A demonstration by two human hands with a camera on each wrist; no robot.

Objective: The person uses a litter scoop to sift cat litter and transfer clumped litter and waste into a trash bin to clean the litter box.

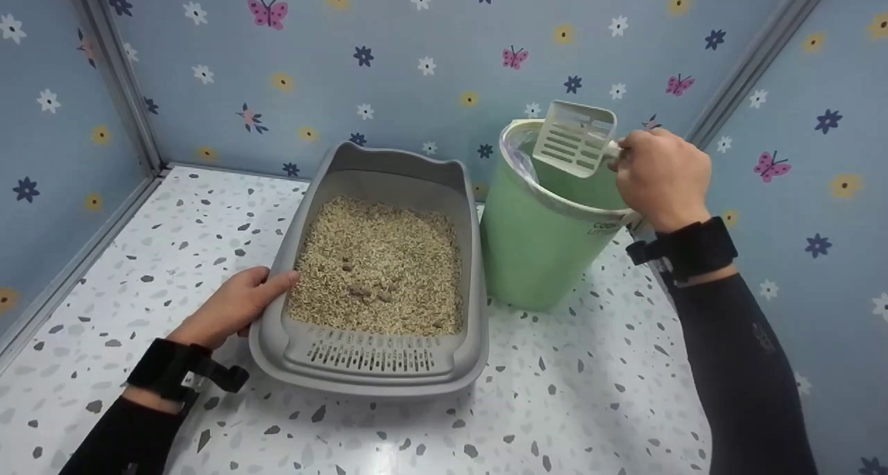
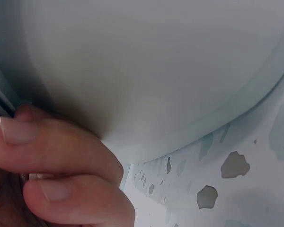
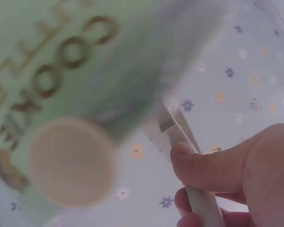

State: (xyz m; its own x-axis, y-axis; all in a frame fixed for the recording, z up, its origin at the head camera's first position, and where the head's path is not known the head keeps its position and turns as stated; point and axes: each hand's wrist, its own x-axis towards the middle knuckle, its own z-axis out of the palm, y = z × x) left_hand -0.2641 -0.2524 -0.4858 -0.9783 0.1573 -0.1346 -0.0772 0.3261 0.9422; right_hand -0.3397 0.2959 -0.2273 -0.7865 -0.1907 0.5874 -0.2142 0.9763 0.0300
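A grey litter box (image 1: pixel 374 386) stands on the speckled surface, with tan pellet litter (image 1: pixel 395 253) and a few darker clumps in it. My left hand (image 1: pixel 239 300) grips its left side, thumb over the rim; in the left wrist view the curled fingers (image 2: pixel 80 146) lie against the box's outer side. In my right hand (image 1: pixel 666 173) is the handle of a pale slotted litter scoop (image 1: pixel 572 149), held tilted over the open top of a green bin (image 1: pixel 531 253). The right wrist view shows the thumb (image 3: pixel 203 165) along the scoop's handle (image 3: pixel 203 203).
The bin has a thin plastic liner (image 1: pixel 520 159) at its rim and stands just right of the litter box. Behind both rises a blue panel (image 1: pixel 388 17) with flowers and butterflies. Similar panels flank the speckled white surface (image 1: pixel 388 440) on both sides.
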